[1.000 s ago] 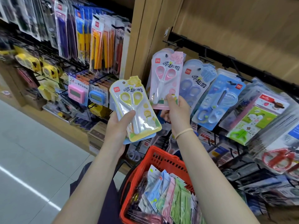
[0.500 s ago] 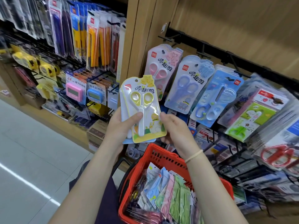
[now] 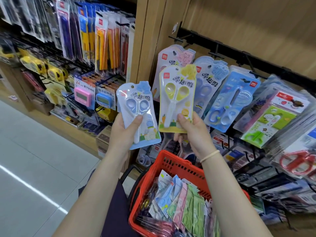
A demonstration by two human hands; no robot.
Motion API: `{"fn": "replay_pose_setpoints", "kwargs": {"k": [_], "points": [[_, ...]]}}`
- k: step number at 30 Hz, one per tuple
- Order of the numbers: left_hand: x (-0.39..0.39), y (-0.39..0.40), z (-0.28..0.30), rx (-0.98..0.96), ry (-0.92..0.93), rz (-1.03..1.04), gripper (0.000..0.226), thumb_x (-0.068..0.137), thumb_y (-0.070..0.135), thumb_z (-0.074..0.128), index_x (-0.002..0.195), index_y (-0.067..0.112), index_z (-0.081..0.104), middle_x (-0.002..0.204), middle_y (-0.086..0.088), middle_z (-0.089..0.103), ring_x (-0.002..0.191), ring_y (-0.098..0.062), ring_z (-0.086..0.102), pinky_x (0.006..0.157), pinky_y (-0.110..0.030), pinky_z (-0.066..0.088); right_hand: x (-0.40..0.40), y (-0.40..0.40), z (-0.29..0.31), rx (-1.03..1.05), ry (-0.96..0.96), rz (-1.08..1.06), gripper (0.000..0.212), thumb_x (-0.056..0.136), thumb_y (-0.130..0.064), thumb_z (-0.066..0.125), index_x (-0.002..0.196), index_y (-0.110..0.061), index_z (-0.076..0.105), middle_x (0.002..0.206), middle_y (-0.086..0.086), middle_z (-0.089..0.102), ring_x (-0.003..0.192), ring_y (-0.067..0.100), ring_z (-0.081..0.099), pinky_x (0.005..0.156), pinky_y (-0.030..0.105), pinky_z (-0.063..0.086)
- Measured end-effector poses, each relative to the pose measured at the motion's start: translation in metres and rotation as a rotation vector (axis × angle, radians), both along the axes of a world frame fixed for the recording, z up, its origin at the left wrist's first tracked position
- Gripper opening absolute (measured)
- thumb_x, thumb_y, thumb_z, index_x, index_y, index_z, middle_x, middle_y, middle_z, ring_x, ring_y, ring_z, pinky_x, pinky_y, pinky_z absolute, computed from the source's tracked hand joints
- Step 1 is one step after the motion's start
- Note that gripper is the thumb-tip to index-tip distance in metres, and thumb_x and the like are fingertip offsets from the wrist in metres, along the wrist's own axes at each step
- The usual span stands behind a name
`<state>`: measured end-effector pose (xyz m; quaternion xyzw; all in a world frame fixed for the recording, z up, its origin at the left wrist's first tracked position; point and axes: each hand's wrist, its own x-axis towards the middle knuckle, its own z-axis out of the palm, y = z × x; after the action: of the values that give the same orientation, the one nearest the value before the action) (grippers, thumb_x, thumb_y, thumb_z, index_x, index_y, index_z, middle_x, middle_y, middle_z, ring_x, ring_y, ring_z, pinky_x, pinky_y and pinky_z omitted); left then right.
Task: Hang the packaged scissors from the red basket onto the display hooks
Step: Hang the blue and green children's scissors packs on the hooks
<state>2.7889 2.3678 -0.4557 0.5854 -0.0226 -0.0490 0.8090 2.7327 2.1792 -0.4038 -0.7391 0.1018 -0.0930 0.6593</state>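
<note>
Since 0.5 s ago we split the stack: right hand point(image 3: 191, 132) pinches yellow pack point(image 3: 177, 100), left hand point(image 3: 126, 132) grips blue pack point(image 3: 138, 113); red basket point(image 3: 172, 165) partly cut off

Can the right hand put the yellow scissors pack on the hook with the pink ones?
Probably yes. The right hand holds the yellow pack just in front of the pink packs, and nothing blocks their hook. The pack's hole sits lower, so it needs lifting.
</note>
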Motion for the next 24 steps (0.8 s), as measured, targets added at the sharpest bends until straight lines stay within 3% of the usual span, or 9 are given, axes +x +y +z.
{"fn": "replay_pose_setpoints", "kwargs": {"k": [2, 8, 14, 17, 19, 22, 24], "points": [[0.0, 0.003, -0.001, -0.025, 0.011, 0.036, 0.016, 0.099, 0.02, 0.067, 0.112, 0.028, 0.064, 0.11, 0.006, 0.076, 0.103, -0.015, 0.073, 0.082, -0.033, 0.059, 0.011, 0.0, 0.009, -0.03, -0.025, -0.017, 0.007, 0.105, -0.023, 0.052, 0.108, -0.017, 0.055, 0.082, 0.02, 0.064, 0.05, 0.03, 0.053, 0.043, 0.03, 0.043], [0.0, 0.007, 0.004, -0.073, 0.03, 0.058, 0.019, 0.098, 0.018, 0.067, 0.112, 0.03, 0.064, 0.111, 0.007, 0.076, 0.107, -0.017, 0.072, 0.087, -0.04, 0.06, 0.047, 0.005, 0.024, -0.065, -0.042, -0.088, 0.012, 0.105, -0.021, 0.052, 0.111, -0.011, 0.053, 0.079, 0.008, 0.06, 0.043, 0.018, 0.052, 0.04, 0.026, 0.038], [0.0, 0.004, 0.004, -0.095, 0.041, 0.019, 0.03, 0.102, 0.02, 0.062, 0.131, 0.024, 0.059, 0.12, 0.005, 0.074, 0.11, -0.015, 0.071, 0.087, -0.036, 0.059, 0.061, 0.009, 0.018, -0.044, -0.015, -0.16, 0.015, 0.105, -0.024, 0.053, 0.111, -0.01, 0.053, 0.093, 0.014, 0.063, 0.042, 0.017, 0.055, 0.039, 0.025, 0.04], [0.0, 0.001, 0.004, -0.108, 0.048, -0.017, 0.025, 0.103, 0.019, 0.059, 0.127, 0.026, 0.06, 0.117, 0.007, 0.074, 0.108, -0.013, 0.072, 0.085, -0.034, 0.059, 0.064, 0.011, 0.015, -0.004, 0.045, -0.144, 0.024, 0.104, -0.023, 0.055, 0.119, -0.005, 0.053, 0.099, 0.016, 0.063, 0.044, 0.016, 0.058, 0.041, 0.024, 0.047], [0.001, 0.0, 0.003, -0.098, 0.048, -0.033, 0.022, 0.103, 0.019, 0.06, 0.122, 0.029, 0.062, 0.118, 0.006, 0.074, 0.109, -0.015, 0.071, 0.087, -0.037, 0.058, 0.06, 0.01, 0.009, 0.0, 0.111, -0.128, 0.024, 0.103, -0.019, 0.056, 0.12, -0.001, 0.054, 0.092, 0.015, 0.063, 0.043, 0.013, 0.058, 0.042, 0.023, 0.049], [0.001, 0.002, 0.003, -0.082, 0.038, -0.053, 0.021, 0.101, 0.02, 0.062, 0.12, 0.029, 0.065, 0.125, -0.002, 0.071, 0.111, -0.019, 0.071, 0.093, -0.045, 0.057, 0.045, 0.007, -0.006, -0.061, 0.216, -0.139, 0.011, 0.102, -0.014, 0.056, 0.104, -0.003, 0.058, 0.076, 0.012, 0.061, 0.042, 0.013, 0.055, 0.041, 0.024, 0.046], [0.001, 0.002, 0.004, -0.074, 0.023, -0.054, 0.016, 0.1, 0.02, 0.064, 0.115, 0.026, 0.068, 0.124, -0.006, 0.072, 0.108, -0.021, 0.072, 0.092, -0.048, 0.058, 0.032, 0.007, -0.016, -0.099, 0.255, -0.137, 0.019, 0.104, -0.018, 0.055, 0.089, -0.006, 0.058, 0.072, 0.011, 0.06, 0.043, 0.015, 0.053, 0.041, 0.025, 0.044]]}}
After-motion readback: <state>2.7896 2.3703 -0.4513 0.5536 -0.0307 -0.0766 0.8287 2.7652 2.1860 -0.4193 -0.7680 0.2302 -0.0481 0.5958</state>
